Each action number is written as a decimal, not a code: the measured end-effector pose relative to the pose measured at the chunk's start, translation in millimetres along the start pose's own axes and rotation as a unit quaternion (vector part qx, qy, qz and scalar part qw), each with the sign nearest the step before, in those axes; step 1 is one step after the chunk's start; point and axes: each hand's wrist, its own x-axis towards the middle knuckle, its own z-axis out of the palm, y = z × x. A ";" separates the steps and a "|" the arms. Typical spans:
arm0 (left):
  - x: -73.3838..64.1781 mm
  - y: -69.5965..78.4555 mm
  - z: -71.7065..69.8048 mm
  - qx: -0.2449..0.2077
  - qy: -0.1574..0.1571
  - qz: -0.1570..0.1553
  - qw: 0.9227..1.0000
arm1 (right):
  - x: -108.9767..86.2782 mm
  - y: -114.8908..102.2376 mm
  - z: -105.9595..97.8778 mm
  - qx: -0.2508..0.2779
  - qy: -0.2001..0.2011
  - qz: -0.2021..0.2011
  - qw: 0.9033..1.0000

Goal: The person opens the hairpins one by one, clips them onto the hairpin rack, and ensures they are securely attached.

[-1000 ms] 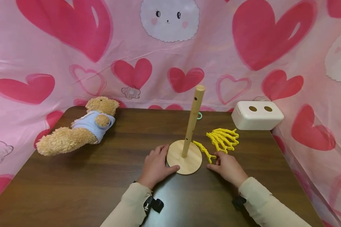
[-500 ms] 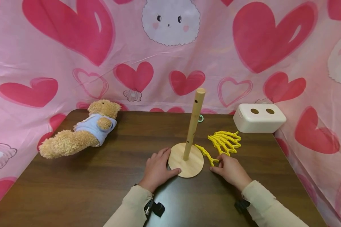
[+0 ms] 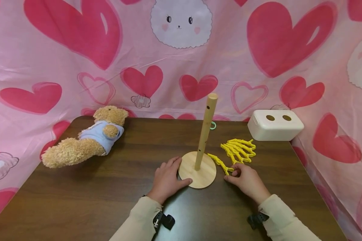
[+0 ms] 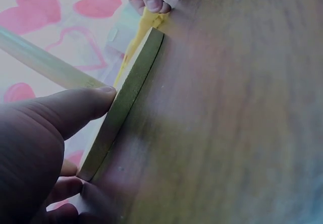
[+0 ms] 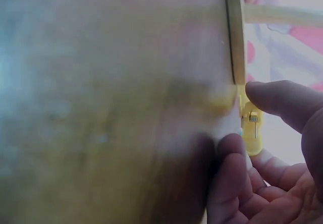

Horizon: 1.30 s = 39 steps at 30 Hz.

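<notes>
A wooden stand [image 3: 203,134], a round base with an upright post pierced by small holes, stands mid-table. My left hand [image 3: 169,180] grips its base, thumb on top and fingers along the rim. Just right of the base lies a yellow branch-like plastic piece [image 3: 218,161] with a forked end. Thumb and fingertips of my right hand [image 3: 245,180] pinch that forked end. A small metal spring shows on the yellow piece [image 5: 252,128] in the right wrist view. Beyond the right hand lies a bunch of similar yellow pieces [image 3: 238,150].
At the back right is a white box [image 3: 276,125] with two round holes. A teddy bear [image 3: 93,137] in a blue top lies at the left. A mint-green ring [image 3: 213,125] sits behind the post. A pink heart-patterned cloth [image 3: 166,83] hangs behind the table.
The head view has shifted slightly. My right hand has closed in on the forked end of the yellow piece and shifted it a little rightward. The left hand stays on the base.
</notes>
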 end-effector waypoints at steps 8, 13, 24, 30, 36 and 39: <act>1.4 1.6 3.8 0.003 -0.007 0.007 1.000 | 2.0 3.9 -5.8 0.055 0.010 0.012 0.998; 2.5 1.5 2.4 0.006 -0.002 0.007 1.000 | 4.0 2.6 -7.4 0.100 0.033 0.006 0.994; 2.9 2.0 -2.9 0.005 -0.006 0.009 1.000 | 6.3 6.1 -5.6 0.173 0.058 0.008 0.983; 3.2 2.4 -2.6 0.002 -0.013 0.009 1.000 | 6.6 12.6 -3.3 0.197 0.047 -0.014 0.979; 2.3 2.5 -2.7 0.002 -0.015 0.002 1.000 | 9.8 20.0 0.0 0.198 0.031 -0.040 0.979; 1.8 1.7 -2.8 0.001 -0.015 0.002 1.000 | 11.6 21.8 1.5 0.201 0.021 -0.050 0.978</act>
